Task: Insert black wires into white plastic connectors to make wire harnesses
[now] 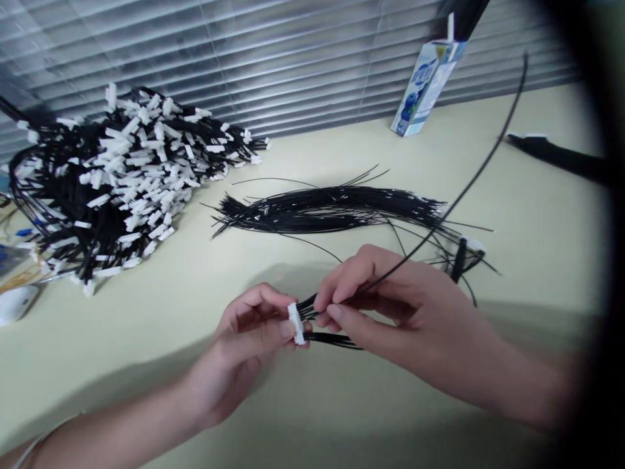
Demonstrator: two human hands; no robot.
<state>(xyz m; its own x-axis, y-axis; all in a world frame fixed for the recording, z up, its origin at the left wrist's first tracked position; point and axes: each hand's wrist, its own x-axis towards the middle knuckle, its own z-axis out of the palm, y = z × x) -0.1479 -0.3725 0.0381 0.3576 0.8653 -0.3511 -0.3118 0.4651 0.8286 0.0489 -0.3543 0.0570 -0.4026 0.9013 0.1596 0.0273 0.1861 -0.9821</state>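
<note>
My left hand [244, 345] pinches a small white connector [296, 323] between thumb and fingers, just above the table. Black wires [332, 340] run out of the connector to the right. My right hand [390, 306] is closed on these wires right beside the connector, thumb and forefinger pinching one. A long black wire [469, 182] rises from that pinch up and to the right. Behind the hands lies a bundle of loose black wires [332, 208].
A large heap of black wire sets with white connectors [112, 176] fills the far left. A small blue-and-white carton [424, 85] leans against the window blinds. A black strap [561, 156] lies at far right, a white object [14, 303] at the left edge.
</note>
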